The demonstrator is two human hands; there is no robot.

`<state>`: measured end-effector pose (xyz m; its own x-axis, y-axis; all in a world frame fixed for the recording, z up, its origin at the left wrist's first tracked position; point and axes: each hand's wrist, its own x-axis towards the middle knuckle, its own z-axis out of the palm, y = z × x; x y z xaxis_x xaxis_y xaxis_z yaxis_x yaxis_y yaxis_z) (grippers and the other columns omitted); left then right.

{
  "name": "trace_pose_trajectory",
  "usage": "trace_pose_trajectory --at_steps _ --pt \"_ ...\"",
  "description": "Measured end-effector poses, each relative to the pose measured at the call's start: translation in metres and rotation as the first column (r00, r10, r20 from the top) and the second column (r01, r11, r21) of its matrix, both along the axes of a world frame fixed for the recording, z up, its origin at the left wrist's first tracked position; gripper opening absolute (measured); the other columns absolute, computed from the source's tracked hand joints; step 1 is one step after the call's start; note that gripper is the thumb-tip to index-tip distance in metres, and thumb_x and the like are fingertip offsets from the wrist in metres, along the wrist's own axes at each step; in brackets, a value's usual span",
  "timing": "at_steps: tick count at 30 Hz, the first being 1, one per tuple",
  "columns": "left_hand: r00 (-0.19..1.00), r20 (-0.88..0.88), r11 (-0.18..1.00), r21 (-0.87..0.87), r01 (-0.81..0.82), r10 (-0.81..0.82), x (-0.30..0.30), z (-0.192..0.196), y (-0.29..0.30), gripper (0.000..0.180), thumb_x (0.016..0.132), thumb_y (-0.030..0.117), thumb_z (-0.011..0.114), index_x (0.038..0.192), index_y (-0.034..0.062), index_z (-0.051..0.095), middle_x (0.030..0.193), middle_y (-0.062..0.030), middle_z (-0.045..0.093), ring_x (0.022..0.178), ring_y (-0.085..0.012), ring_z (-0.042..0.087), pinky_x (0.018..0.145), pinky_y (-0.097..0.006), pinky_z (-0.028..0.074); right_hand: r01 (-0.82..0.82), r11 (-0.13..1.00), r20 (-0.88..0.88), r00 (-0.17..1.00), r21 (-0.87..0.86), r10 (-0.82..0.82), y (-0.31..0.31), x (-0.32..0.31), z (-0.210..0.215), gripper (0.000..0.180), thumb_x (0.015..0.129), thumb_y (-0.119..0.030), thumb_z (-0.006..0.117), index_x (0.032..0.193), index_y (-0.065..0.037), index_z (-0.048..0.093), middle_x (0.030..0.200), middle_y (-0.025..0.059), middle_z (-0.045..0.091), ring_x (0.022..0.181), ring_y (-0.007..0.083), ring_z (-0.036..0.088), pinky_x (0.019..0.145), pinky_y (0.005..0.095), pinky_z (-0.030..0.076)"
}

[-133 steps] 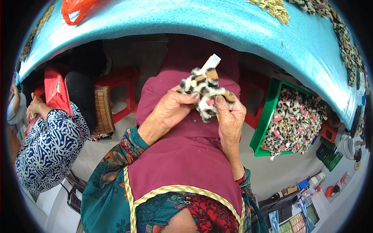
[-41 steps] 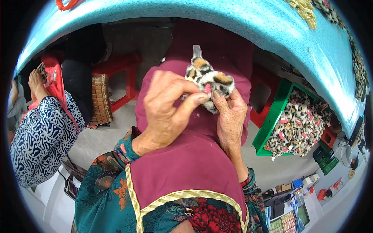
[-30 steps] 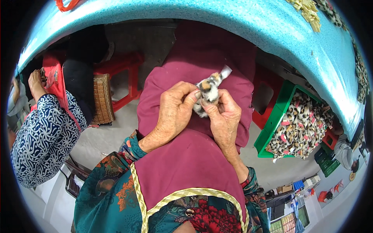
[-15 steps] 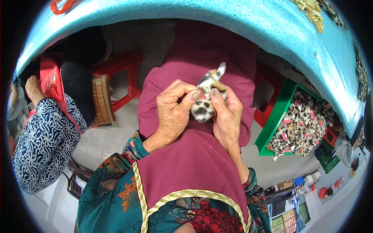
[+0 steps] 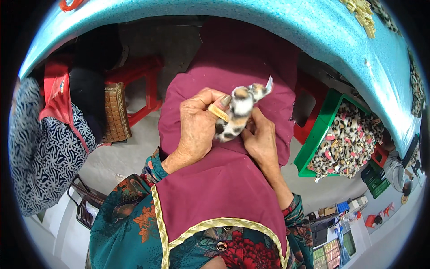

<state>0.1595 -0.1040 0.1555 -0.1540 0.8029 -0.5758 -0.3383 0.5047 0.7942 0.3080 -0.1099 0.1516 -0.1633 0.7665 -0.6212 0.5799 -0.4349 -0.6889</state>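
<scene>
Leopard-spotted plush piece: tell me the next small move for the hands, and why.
Probably the left hand should ease the yellow tab flat against the leopard-spotted plush piece. The tab slants outward beside the left thumb at the piece's edge, and the right hand, at the opposite side, could steady the fur. Whether the tab is attached is unclear.

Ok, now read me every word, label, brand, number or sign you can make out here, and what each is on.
None is readable.
White tag on the spotted furry piece: too small and blurred.
Yellow tab by the left hand: any marks too small.
Pink tabs in the green crate: too small.
Patch on the co-worker's red cloth: too small.
</scene>
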Motion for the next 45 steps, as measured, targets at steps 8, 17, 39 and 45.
trace_pose_trajectory --at_steps 8,17,39,45 --pt "0.608 -0.750 0.692 0.295 0.660 -0.261 -0.007 0.000 0.006 0.010 0.076 0.011 0.067 0.074 0.0018 0.064 0.065 -0.0053 0.056 0.063 -0.0165 0.052 0.058 -0.029 0.040 0.195 0.780 -0.388 0.919 0.595 0.066 0.029 0.027 0.048 0.026 0.066 0.007 0.067 0.090 0.002 0.058 0.089 0.0129 0.061 0.084 0.0227 0.060 0.074 0.0303 0.049" --pt "0.806 -0.094 0.788 0.175 0.591 -0.584 -0.014 0.006 0.000 0.009 0.081 0.009 0.063 0.082 0.0003 0.064 0.074 -0.0036 0.057 0.070 -0.0101 0.053 0.062 -0.025 0.043 -0.007 0.996 -0.435 0.900 -0.090 -0.033 -0.012 0.011 0.023 0.022 0.071 0.010 0.060 0.088 -0.001 0.052 0.074 0.0058 0.063 0.065 0.0122 0.061 0.059 0.0252 0.049" --pt "0.652 -0.310 0.505 0.438 0.744 -0.691 -0.071 0.008 -0.021 0.014 0.079 0.013 0.066 0.077 0.0027 0.056 0.071 -0.0047 0.055 0.066 -0.0201 0.054 0.059 -0.032 0.044 0.136 0.833 -0.610 0.619 -0.537 -0.495 -0.015 -0.003 0.013 0.027 0.073 0.010 0.058 0.092 -0.004 0.046 0.077 0.0032 0.056 0.071 0.0063 0.053 0.062 0.0212 0.043" --pt "0.719 -0.361 0.564 0.450 0.692 -0.594 -0.059 0.004 -0.021 0.015 0.080 0.014 0.065 0.077 0.0031 0.055 0.071 -0.0043 0.055 0.064 -0.0197 0.053 0.059 -0.032 0.044 -0.240 0.933 -0.349 0.878 0.269 0.327 0.003 -0.006 0.037 0.016 0.072 0.004 0.061 0.086 -0.002 0.057 0.077 0.0110 0.056 0.069 0.0254 0.059 0.064 0.0353 0.047"
